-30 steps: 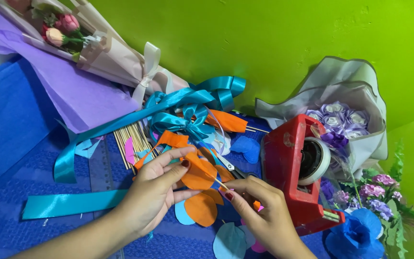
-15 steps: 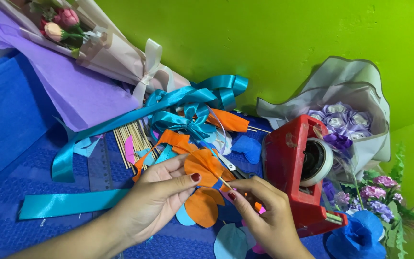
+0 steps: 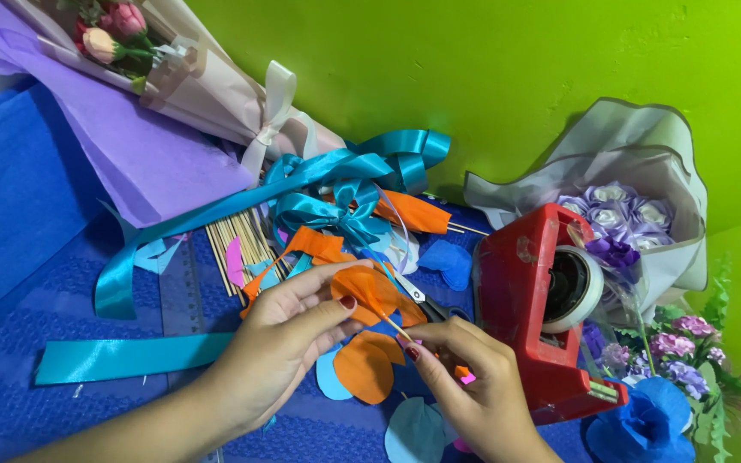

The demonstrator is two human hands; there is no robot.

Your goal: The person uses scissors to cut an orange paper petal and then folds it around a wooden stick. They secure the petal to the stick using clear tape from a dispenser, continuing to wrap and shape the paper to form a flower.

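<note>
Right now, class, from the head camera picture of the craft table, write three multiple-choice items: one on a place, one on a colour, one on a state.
1. Where does the red tape dispenser stand?
A. To the right of both hands
B. On the purple wrapping paper
C. Left of the wooden sticks

2. What colour is the petal pinched by the left hand?
A. Teal
B. Orange
C. White

3. How is the thin wooden stick held?
A. It lies loose on the blue mat
B. It is stuck in the dispenser
C. The right hand pinches it, its tip at the petal

Answers: 1 A, as the dispenser sits beside the right hand, before the lilac bouquet. 2 B, as the piece under the left thumb is orange. 3 C, as the right fingers close on the stick's lower end.
</note>
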